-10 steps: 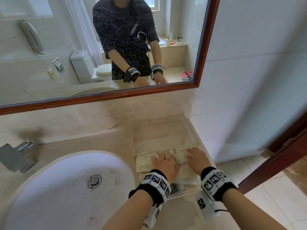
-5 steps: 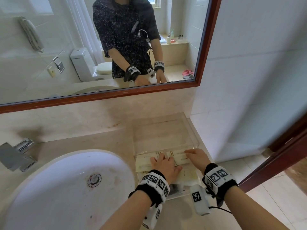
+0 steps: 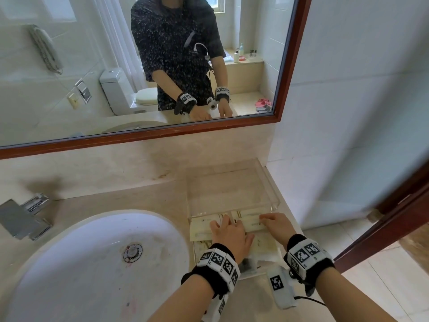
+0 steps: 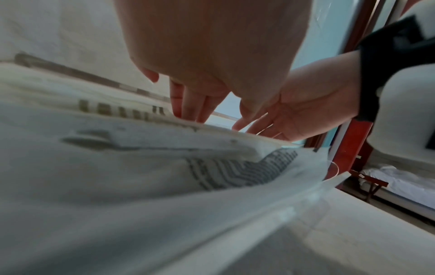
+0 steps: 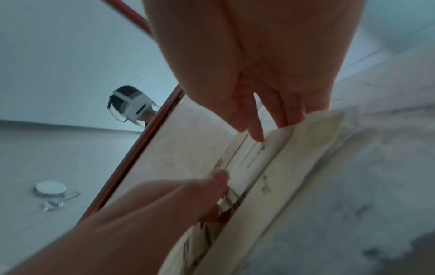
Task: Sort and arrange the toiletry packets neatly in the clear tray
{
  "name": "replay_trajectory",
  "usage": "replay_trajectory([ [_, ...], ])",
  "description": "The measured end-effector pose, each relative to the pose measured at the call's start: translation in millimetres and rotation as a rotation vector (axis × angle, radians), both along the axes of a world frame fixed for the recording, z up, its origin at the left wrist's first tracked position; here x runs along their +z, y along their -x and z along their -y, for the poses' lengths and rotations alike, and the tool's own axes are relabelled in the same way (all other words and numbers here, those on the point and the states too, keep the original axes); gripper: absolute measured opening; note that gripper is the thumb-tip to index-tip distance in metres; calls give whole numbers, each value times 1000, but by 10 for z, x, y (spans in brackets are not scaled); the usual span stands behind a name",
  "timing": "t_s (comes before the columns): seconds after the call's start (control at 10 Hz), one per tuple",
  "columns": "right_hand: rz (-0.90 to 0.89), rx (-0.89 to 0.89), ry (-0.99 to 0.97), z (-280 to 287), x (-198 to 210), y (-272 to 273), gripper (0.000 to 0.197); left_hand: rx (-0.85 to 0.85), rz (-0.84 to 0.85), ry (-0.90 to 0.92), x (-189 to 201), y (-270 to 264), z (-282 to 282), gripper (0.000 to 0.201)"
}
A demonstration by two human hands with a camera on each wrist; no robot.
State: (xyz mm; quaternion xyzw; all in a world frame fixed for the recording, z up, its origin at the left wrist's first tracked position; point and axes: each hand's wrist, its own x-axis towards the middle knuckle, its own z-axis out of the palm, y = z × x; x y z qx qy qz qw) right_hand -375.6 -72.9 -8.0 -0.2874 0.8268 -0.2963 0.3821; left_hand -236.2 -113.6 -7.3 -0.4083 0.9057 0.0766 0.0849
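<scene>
**Two hands flat on the packets at the tray's near end**

Both of our hands lie on the toiletry packets with fingers held straight, so neither grip closes around anything. Our left hand presses palm-down on the cream packets near the middle of the pile, its fingers pointing toward the wall and their tips touching a packet's top edge. Our right hand sits just beside it, to the right, with its fingers spread along the upper edge of a long pale packet with printed lettering. The two hands are close together but not touching in the head view.

The packets are in the near part of the clear tray, overlapping one another, with a dark-printed one showing under our left wrist. The far part of the tray shows only its transparent floor and walls. The tray stands on the beige stone bench, in the corner against the white tiled wall. Left of the tray is the white basin, with a chrome tap beyond it. Above the bench hangs a wood-framed mirror, which reflects us.
</scene>
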Motion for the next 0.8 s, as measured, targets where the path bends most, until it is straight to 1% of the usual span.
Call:
replay_trajectory([
  [0.1, 2, -29, -1, -22, -12, 33, 37, -13, -11, 19, -3, -25, 4, 48],
  [0.4, 9, 28, -50, -18, 48, -16, 39, -18, -23, 10, -18, -50, -10, 44],
  [0.5, -31, 36, -60, -57, 94, -17, 40, -40, -10, 13, 31, -59, -32, 41],
  [0.6, -42, 36, -59, -129, 110, -34, 40, -36, -3, 24, 95, -71, -71, 40],
  [0.8, -56, -4, 4, -269, 144, -103, 44, -66, -58, 78, 182, -214, -126, 37],
])
